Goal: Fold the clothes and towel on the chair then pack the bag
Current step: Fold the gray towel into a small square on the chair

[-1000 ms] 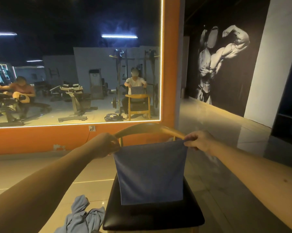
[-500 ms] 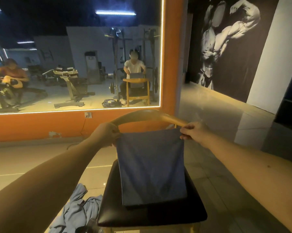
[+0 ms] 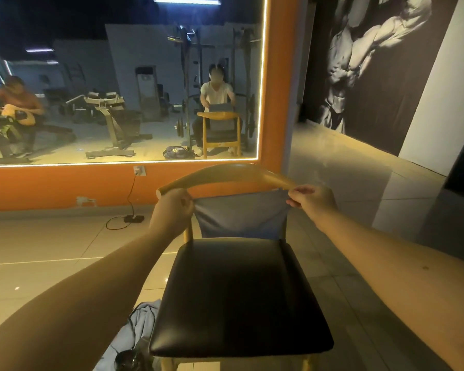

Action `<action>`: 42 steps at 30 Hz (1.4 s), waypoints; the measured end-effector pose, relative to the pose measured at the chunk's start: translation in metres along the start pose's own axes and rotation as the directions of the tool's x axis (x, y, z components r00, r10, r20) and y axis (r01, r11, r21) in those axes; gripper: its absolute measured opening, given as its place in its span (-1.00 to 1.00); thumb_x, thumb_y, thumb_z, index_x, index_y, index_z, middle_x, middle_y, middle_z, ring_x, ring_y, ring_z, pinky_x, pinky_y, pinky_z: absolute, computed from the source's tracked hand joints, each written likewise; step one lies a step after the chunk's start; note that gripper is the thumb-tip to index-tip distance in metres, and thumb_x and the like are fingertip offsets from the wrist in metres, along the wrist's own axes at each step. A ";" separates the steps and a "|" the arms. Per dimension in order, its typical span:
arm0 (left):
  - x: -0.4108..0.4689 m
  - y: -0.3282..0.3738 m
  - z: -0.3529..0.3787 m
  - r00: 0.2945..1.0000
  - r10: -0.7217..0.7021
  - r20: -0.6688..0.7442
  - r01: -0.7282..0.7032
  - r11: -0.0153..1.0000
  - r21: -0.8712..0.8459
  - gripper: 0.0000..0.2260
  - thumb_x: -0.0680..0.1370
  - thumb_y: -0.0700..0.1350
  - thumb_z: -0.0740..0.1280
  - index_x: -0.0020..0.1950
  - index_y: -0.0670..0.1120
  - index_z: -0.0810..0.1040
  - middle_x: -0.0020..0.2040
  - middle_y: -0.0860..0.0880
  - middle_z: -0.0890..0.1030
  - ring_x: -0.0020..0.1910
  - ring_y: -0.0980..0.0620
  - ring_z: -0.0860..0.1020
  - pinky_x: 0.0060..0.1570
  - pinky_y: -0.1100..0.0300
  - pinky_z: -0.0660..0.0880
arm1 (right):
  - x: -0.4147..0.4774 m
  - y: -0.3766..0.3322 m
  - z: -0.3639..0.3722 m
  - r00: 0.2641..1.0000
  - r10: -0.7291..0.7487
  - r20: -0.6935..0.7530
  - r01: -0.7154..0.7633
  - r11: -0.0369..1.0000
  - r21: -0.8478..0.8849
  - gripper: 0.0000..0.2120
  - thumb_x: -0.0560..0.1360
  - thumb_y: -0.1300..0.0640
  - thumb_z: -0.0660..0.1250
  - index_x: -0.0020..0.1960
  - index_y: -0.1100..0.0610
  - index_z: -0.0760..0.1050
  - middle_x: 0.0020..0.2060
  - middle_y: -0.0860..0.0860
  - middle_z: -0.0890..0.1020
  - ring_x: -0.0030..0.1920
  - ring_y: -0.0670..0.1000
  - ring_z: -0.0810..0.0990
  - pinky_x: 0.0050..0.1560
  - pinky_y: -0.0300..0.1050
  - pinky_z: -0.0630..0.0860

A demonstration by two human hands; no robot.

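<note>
A wide mirror [image 3: 118, 103] is set into the orange wall ahead. A chair [image 3: 239, 298] with a black seat and a curved wooden back rail is placed before it. The blue towel [image 3: 241, 218] is held stretched just under that rail, with its lower edge meeting the rear of the seat. A heap of grey clothes [image 3: 145, 322] is seen on the floor by the chair's front left leg, not on the seat.

The towel's upper left corner is pinched by the left hand [image 3: 172, 210] and the upper right corner by the right hand [image 3: 311, 199]. Both sets of fingers are closed on the cloth.

Should either pinch slip, the towel could be dropped through the open chair back onto the floor. Uneven corners would likely give a skewed fold. The clothes underfoot might be trodden on.

The bag [image 3: 178, 152] is seen only as a reflection, on the floor beside the chair. Its contents cannot be made out.
</note>
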State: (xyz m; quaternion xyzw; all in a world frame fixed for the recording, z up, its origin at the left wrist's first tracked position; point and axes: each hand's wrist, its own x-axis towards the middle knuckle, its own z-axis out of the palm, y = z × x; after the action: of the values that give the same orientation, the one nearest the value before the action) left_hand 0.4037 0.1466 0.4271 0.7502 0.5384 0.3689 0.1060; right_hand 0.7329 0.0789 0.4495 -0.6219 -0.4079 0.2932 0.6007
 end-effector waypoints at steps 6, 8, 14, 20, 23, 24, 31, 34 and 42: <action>-0.104 -0.049 0.044 0.958 -0.041 0.285 0.022 0.997 0.072 -0.93 0.59 -0.07 0.39 -0.02 0.09 0.53 0.00 0.10 0.54 -0.02 0.09 0.55 0.04 0.15 0.54 | -0.058 0.100 -0.008 0.969 0.201 0.142 -0.171 0.966 -0.196 -0.96 0.54 0.32 0.41 -0.02 0.26 0.63 -0.14 0.18 0.70 -0.16 0.08 0.70 -0.30 -0.29 0.60; -0.140 -0.064 0.059 0.926 -0.062 0.373 0.011 0.990 0.139 -0.92 0.61 -0.04 0.35 -0.05 0.12 0.50 -0.01 0.11 0.53 -0.04 0.11 0.54 -0.03 0.23 0.48 | -0.077 0.145 -0.014 0.949 0.256 0.184 -0.186 0.926 -0.328 -0.97 0.52 0.29 0.45 -0.09 0.21 0.67 -0.21 0.16 0.73 -0.14 0.12 0.73 -0.08 -0.05 0.69; -0.195 -0.091 0.078 0.808 -0.039 0.588 -0.121 0.966 0.230 -0.93 0.66 0.03 0.25 -0.01 0.20 0.44 0.03 0.15 0.54 -0.01 0.14 0.54 -0.03 0.36 0.43 | -0.120 0.200 -0.032 0.840 0.432 0.328 -0.165 0.779 -0.604 -0.95 0.54 0.19 0.44 -0.05 0.17 0.65 -0.21 0.09 0.73 -0.18 0.04 0.71 -0.06 -0.09 0.67; -0.174 -0.102 0.090 0.755 -0.078 0.650 -0.113 0.962 0.247 -0.71 0.62 0.25 0.20 0.02 0.12 0.61 -0.07 0.16 0.59 -0.10 0.16 0.58 -0.04 0.36 0.47 | -0.096 0.214 -0.018 0.882 0.376 0.285 -0.077 0.711 -0.699 -0.74 0.60 0.04 0.36 -0.14 0.22 0.58 -0.20 0.14 0.68 -0.33 0.04 0.61 -0.23 -0.04 0.62; -0.139 -0.103 0.116 0.843 -0.161 0.514 0.086 0.982 0.167 -0.80 0.64 0.18 0.26 0.00 0.10 0.56 -0.06 0.13 0.56 -0.09 0.12 0.57 0.01 0.23 0.53 | -0.070 0.218 0.009 0.966 0.183 0.181 -0.011 0.733 -0.680 -0.83 0.60 0.08 0.30 -0.14 0.07 0.57 -0.21 0.03 0.66 -0.19 0.04 0.64 -0.08 0.12 0.66; -0.126 -0.103 0.128 0.866 -0.169 0.471 0.112 0.983 0.147 -0.81 0.64 0.15 0.28 0.03 0.07 0.58 -0.01 0.10 0.56 -0.05 0.10 0.57 0.06 0.16 0.55 | -0.062 0.218 0.021 0.973 0.152 0.171 0.000 0.746 -0.666 -0.87 0.62 0.10 0.28 -0.07 0.05 0.57 -0.13 0.01 0.67 -0.12 0.03 0.64 -0.04 0.04 0.66; -0.056 -0.114 0.214 0.911 -0.119 0.395 0.081 0.990 0.112 -0.69 0.65 -0.08 0.30 0.40 -0.07 0.50 0.40 -0.05 0.47 0.36 -0.07 0.49 0.36 0.02 0.43 | -0.003 0.252 0.104 0.956 0.065 0.286 0.144 0.746 -0.650 -0.56 0.67 0.11 0.21 0.54 0.10 0.30 0.51 0.04 0.37 0.48 0.06 0.37 0.43 -0.05 0.35; -0.034 -0.129 0.238 0.884 -0.112 0.454 0.009 0.975 0.223 -0.51 0.69 0.07 0.20 0.61 -0.02 0.26 0.64 -0.04 0.21 0.62 -0.07 0.16 0.57 0.00 0.09 | 0.023 0.271 0.118 0.900 0.082 0.427 0.317 0.549 -0.773 -0.41 0.70 -0.07 0.10 0.65 0.11 0.04 0.64 0.01 0.01 0.63 0.03 -0.04 0.60 0.00 0.00; -0.032 -0.171 0.252 0.792 -0.233 0.564 -0.076 0.880 0.469 -0.26 0.60 0.43 -0.19 0.68 0.08 -0.18 0.68 0.04 -0.20 0.64 -0.01 -0.26 0.61 -0.08 -0.26 | 0.053 0.310 0.103 0.886 0.211 0.412 0.370 0.212 -0.905 -0.20 0.60 -0.39 -0.20 0.66 0.08 -0.15 0.65 0.03 -0.11 0.63 0.04 -0.20 0.61 0.12 -0.21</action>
State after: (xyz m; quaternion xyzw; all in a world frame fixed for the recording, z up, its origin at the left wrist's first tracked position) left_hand 0.4424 0.2467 0.1398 0.8070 0.5802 -0.0366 0.1038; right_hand 0.7194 0.1934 0.1396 -0.7479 -0.6592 0.0751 -0.0215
